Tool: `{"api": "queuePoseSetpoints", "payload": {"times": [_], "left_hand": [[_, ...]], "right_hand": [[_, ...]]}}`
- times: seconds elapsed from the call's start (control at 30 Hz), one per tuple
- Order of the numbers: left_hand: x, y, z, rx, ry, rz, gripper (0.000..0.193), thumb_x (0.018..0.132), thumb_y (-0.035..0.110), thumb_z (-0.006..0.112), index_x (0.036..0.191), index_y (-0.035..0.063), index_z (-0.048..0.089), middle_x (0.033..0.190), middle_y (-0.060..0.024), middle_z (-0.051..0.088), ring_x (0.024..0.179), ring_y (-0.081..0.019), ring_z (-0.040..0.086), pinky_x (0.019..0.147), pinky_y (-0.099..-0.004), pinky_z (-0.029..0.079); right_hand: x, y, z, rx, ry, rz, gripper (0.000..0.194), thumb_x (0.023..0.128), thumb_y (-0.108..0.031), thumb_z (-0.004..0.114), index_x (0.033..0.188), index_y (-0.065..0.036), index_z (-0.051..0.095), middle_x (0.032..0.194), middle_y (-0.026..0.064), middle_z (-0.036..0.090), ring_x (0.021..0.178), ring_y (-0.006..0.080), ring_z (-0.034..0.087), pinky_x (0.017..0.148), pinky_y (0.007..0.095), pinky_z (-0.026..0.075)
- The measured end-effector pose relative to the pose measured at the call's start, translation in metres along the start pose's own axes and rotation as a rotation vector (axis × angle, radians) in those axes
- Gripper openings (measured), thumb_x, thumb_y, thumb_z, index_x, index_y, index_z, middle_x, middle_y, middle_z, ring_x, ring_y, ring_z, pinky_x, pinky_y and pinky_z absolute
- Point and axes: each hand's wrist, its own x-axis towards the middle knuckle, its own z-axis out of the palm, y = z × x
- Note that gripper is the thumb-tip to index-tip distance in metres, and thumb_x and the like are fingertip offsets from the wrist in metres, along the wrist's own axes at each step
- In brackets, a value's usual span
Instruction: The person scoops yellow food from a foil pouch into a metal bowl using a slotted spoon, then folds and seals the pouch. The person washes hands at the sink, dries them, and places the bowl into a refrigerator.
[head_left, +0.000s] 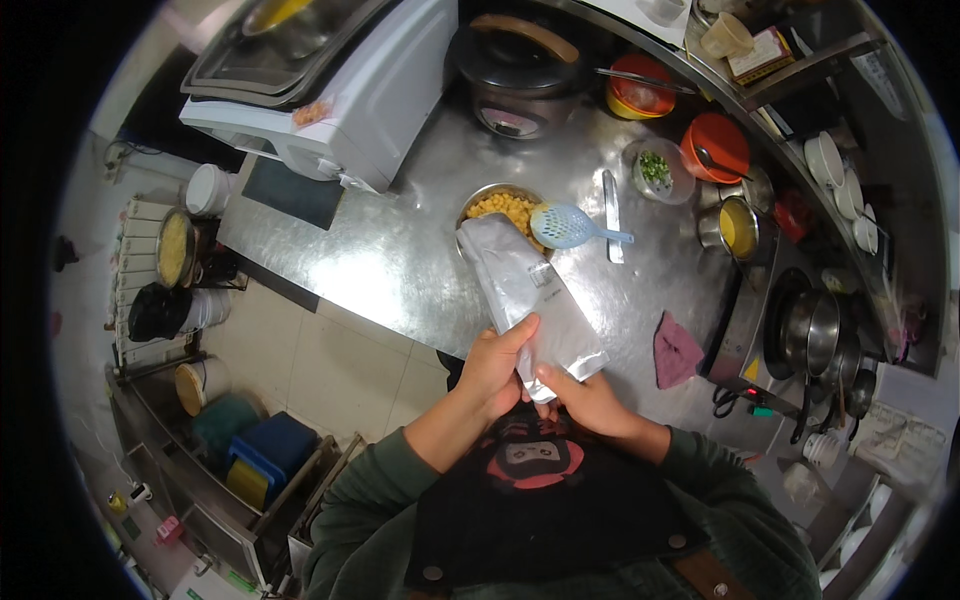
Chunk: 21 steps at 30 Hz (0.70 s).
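Note:
Both hands hold a silver foil pouch (536, 300) near its lower end. My left hand (495, 367) grips its left side, thumb on top; my right hand (589, 397) pinches the bottom corner. The pouch's far end lies over the near rim of a round metal bowl (462, 206) of yellow-orange chunks, perhaps chickpeas (502, 206). Whether that end is cut, I cannot tell. A light blue slotted spoon (566, 226) rests across the bowl's right side, its handle pointing right. Beyond it, a narrow silver strip (613, 217) lies on the steel table (375, 247).
A rice cooker (517, 82) and a white appliance (375, 97) stand at the back. Toward the right are a tub of chopped green onion (656, 171), a red bowl (716, 146), a metal pot of yellow liquid (737, 229), a pink cloth (675, 351) and several pans (810, 330).

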Motion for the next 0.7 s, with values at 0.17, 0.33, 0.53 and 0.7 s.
{"api": "queuePoseSetpoints", "payload": {"times": [0.17,0.33,0.53,0.7], "left_hand": [[-0.006,-0.009,0.001,0.069,-0.134,-0.181,0.033,0.091,0.013,0.069,0.116,-0.004,0.056,0.102,-0.0127,0.066,0.089,-0.024,0.067,0.068,-0.0425,0.057],[0.0,-0.017,0.004,-0.069,-0.002,-0.074,0.034,0.09,0.009,0.067,0.119,-0.0061,0.055,0.106,-0.0146,0.065,0.092,-0.0262,0.066,0.077,-0.0437,0.057],[0.005,-0.013,0.003,-0.099,0.031,-0.029,0.034,0.091,0.005,0.064,0.121,-0.0073,0.055,0.108,-0.0152,0.065,0.093,-0.0275,0.066,0.084,-0.0439,0.056],[0.01,-0.012,0.0,-0.09,0.074,0.004,0.032,0.091,0.003,0.064,0.12,-0.0071,0.056,0.108,-0.0148,0.065,0.093,-0.0273,0.066,0.084,-0.0437,0.056]], "right_hand": [[0.011,0.009,-0.002,-0.114,0.06,0.005,0.017,0.101,-0.016,0.048,0.101,0.0,0.055,0.073,0.0042,0.058,0.057,0.0094,0.054,0.047,0.0252,0.042],[0.01,0.009,-0.005,-0.18,-0.014,-0.098,0.01,0.098,-0.012,0.052,0.098,-0.002,0.055,0.069,0.0019,0.054,0.055,0.0088,0.051,0.047,0.0258,0.041],[0.002,0.012,-0.014,-0.358,-0.085,-0.105,0.03,0.096,-0.014,0.054,0.122,0.001,0.049,0.091,0.0084,0.059,0.075,0.0155,0.059,0.062,0.0309,0.049],[0.005,0.025,-0.018,-0.427,-0.122,-0.219,0.043,0.096,-0.017,0.057,0.133,0.002,0.045,0.111,0.0144,0.059,0.102,0.0226,0.06,0.086,0.0349,0.05]]}}
